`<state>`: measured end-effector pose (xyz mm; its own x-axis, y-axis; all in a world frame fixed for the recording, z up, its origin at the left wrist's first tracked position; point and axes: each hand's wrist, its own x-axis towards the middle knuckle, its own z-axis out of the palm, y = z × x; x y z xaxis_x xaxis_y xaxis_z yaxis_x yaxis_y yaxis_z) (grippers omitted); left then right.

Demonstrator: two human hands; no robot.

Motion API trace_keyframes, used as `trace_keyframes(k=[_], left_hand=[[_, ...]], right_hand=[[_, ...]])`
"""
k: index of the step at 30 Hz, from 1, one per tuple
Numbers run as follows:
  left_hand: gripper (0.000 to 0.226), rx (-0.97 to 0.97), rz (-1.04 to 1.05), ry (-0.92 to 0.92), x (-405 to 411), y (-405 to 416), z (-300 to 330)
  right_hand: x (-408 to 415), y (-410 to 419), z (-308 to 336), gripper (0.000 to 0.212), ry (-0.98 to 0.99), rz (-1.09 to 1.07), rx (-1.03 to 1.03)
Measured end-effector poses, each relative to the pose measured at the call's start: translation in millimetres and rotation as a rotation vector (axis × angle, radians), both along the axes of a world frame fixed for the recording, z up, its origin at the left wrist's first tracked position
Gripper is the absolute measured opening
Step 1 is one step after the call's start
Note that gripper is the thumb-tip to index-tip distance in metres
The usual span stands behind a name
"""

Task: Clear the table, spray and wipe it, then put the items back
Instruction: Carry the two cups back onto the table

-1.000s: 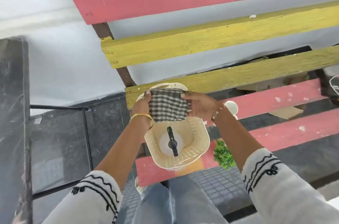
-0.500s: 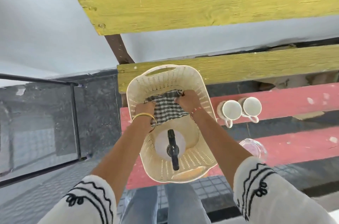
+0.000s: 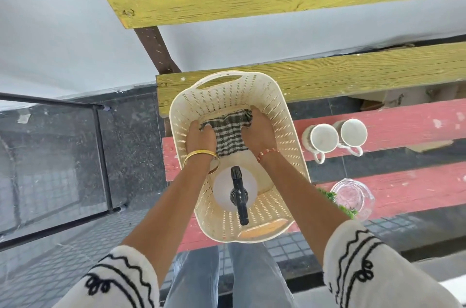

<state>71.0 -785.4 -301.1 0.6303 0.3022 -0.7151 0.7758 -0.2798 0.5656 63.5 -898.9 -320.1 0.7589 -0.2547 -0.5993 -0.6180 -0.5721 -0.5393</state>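
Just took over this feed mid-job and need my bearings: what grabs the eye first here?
The cream perforated basket sits on the slatted table's left end, both hands inside it: the left hand and right hand grip a checked cloth at the far end. A spray bottle stands in the basket's near end. To the right, two white mugs rest on a red slat, with a glass dish nearer the person.

Cream perforated basket point(image 3: 285, 131), black-and-white checked cloth point(image 3: 228, 132), black-nozzled frosted spray bottle point(image 3: 238, 188), two white mugs point(image 3: 324, 138), red and yellow slatted surface point(image 3: 403, 121).
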Motion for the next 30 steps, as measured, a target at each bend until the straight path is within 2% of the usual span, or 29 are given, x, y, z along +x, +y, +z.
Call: trace_keyframes(k=[3, 6, 17, 24, 30], left_hand=[[0.046, 0.008, -0.048, -0.047, -3, 0, 12], [0.043, -0.002, -0.071, -0.120, -11, 4, 25], [0.030, -0.172, 0.009, -0.376, -40, 11, 95], [0.027, -0.289, -0.147, -0.573, -65, -24, 143], [0.026, -0.343, -0.256, -0.584, -84, -77, 146]], right_hand=[[-4, 1, 11, 0.052, -0.042, 0.016, 0.001], [-10, 1, 26, 0.049, -0.048, -0.067, 0.069], [-50, -18, 97, 0.032, -0.294, -0.321, 0.231], [-88, -46, 136, 0.017, -0.389, -0.594, 0.288], [-104, -98, 133, 0.018, -0.452, -0.740, 0.303]])
